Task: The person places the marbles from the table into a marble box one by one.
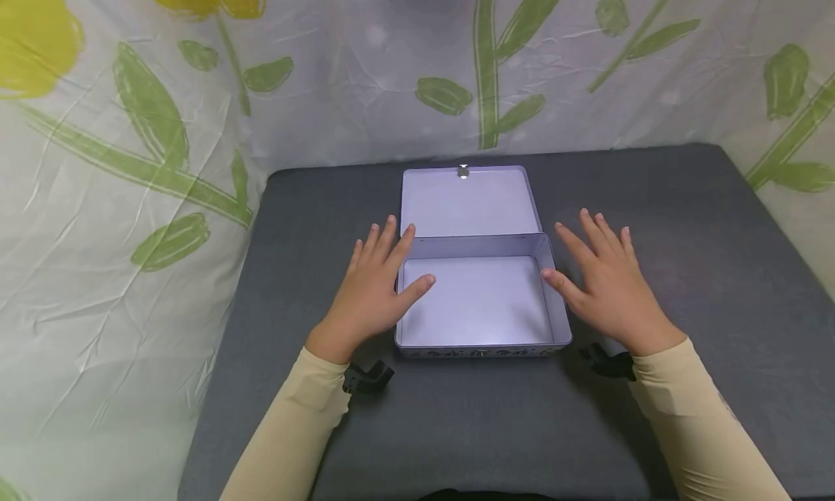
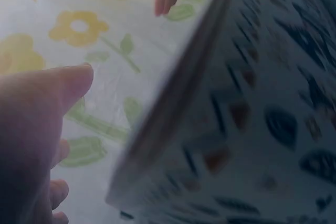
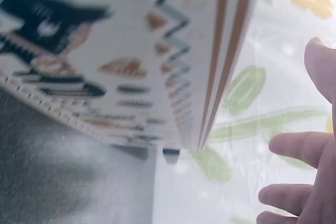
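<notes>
A shallow rectangular metal box (image 1: 483, 298) stands with its hinged lid (image 1: 466, 200) swung back, showing a pale lilac interior. A small metal latch (image 1: 463, 172) sits on the lid's far edge. On the outside, the box wall (image 3: 131, 51) carries dark and orange printed patterns, seen close up in both wrist views. My left hand (image 1: 372, 287) is spread at the box's left side, its thumb over the interior. On the right, my other hand (image 1: 609, 287) is spread too, thumb tip by the right rim. Whether either hand touches the box, I cannot tell.
The box lies on a dark grey table (image 1: 313, 233). Behind and to the left hangs a pale sheet (image 1: 365, 66) with yellow flowers and green leaves. Black wrist mounts (image 1: 368, 378) stick out from the sleeves.
</notes>
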Demonstrator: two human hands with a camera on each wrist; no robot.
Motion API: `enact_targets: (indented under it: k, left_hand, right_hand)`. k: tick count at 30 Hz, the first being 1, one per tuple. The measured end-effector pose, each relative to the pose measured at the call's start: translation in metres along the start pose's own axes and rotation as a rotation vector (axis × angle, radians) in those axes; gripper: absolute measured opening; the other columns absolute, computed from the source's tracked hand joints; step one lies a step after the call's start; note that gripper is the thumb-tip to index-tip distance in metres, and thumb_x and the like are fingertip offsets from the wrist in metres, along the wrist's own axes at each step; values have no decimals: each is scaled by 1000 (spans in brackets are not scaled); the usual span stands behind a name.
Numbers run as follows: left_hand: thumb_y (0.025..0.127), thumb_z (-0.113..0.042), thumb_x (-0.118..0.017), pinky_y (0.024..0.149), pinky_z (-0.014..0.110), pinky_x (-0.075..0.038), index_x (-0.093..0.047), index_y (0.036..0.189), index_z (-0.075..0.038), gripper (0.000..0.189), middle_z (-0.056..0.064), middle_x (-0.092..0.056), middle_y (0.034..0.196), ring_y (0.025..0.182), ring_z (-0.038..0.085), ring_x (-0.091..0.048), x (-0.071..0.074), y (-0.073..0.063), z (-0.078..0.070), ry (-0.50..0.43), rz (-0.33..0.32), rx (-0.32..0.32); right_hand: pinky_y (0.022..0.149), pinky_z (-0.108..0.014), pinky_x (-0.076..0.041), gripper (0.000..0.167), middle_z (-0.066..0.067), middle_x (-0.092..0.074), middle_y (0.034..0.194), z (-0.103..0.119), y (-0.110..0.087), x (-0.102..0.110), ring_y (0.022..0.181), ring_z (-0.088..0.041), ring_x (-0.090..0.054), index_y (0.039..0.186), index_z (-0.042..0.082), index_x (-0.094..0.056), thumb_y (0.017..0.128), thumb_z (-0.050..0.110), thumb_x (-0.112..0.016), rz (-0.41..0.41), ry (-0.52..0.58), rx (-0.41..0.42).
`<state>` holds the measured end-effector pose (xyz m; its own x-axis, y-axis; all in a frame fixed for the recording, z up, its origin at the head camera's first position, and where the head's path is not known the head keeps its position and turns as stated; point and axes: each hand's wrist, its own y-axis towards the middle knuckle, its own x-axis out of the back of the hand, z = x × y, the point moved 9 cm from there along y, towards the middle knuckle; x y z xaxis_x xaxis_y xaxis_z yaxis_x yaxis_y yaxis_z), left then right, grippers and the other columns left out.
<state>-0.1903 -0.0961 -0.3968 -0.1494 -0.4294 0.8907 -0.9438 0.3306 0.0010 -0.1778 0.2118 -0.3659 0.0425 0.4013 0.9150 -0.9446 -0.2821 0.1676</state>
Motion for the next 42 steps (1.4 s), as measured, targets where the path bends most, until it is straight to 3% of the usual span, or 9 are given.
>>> enact_targets:
  k: [9, 16, 19, 22, 26, 29, 35, 38, 42]
  left_hand:
    - [101, -75, -40, 130, 58, -2, -10, 171, -28, 89, 5, -1, 177, 163, 33, 1, -16, 3, 29, -28, 9, 77]
    - [101, -71, -43, 129, 59, -6, -14, 171, -22, 90, 8, -9, 177, 163, 34, -7, -26, 5, 43, -83, -6, 109]
    - [102, -69, -44, 129, 59, -7, -13, 171, -23, 89, 8, -12, 177, 163, 33, -9, -31, 6, 47, -148, -8, 104]
    - [104, -66, -44, 130, 56, -7, -12, 171, -24, 86, 7, -14, 177, 163, 31, -10, -36, 7, 50, -206, -3, 97]
    - [105, -58, -44, 130, 54, -9, -13, 171, -26, 79, 2, -16, 176, 163, 29, -13, -41, 8, 53, -277, 4, 104]
    - [106, -53, -44, 130, 54, -14, -15, 171, -30, 74, -4, -18, 176, 162, 26, -16, -47, 7, 56, -362, 8, 129]
    - [107, -40, -42, 127, 55, -22, -18, 170, -29, 69, -3, -23, 174, 160, 23, -23, -56, 7, 56, -547, -43, 134]
    - [106, -36, -42, 127, 53, -24, -22, 170, -28, 67, -2, -26, 173, 159, 22, -26, -55, 7, 56, -581, -87, 127]
    - [106, -33, -42, 127, 51, -25, -25, 169, -28, 66, -2, -30, 171, 158, 20, -28, -54, 7, 57, -589, -121, 118]
  right_hand:
    - [125, -68, 6, 78, -31, -18, 170, -27, -11, -4, 158, -51, -11, 162, 4, -38, 104, 50, -60, 6, 39, -66]
    - [125, -66, 8, 72, -32, -19, 169, -52, -23, -4, 159, -50, -11, 163, 3, -36, 107, 43, -58, -23, 108, -127]
    - [127, -64, 0, 66, -32, -30, 165, -60, -29, 2, 156, -51, -22, 157, -1, -45, 105, 34, -64, -134, 151, -132]
    - [126, -65, -15, 56, -31, -46, 156, -66, -35, 8, 147, -53, -37, 147, -5, -56, 101, 22, -71, -269, 182, -132]
    - [111, -69, -34, 47, -31, -58, 142, -75, -39, 10, 132, -54, -48, 137, -7, -64, 95, 11, -75, -344, 167, -159]
    - [99, -68, -39, 43, -32, -60, 133, -83, -42, 6, 120, -52, -52, 132, -9, -66, 95, 9, -74, -327, 143, -192]
    - [90, -66, -41, 37, -30, -61, 121, -99, -43, -8, 108, -48, -55, 129, -9, -68, 96, 10, -69, -217, 107, -258]
    - [84, -64, -44, 34, -28, -64, 114, -101, -38, -15, 102, -46, -57, 124, -7, -71, 95, 9, -71, -178, 80, -240]
    - [76, -60, -46, 30, -25, -67, 103, -99, -32, -19, 92, -42, -59, 117, -4, -75, 89, 7, -77, -194, 54, -182]
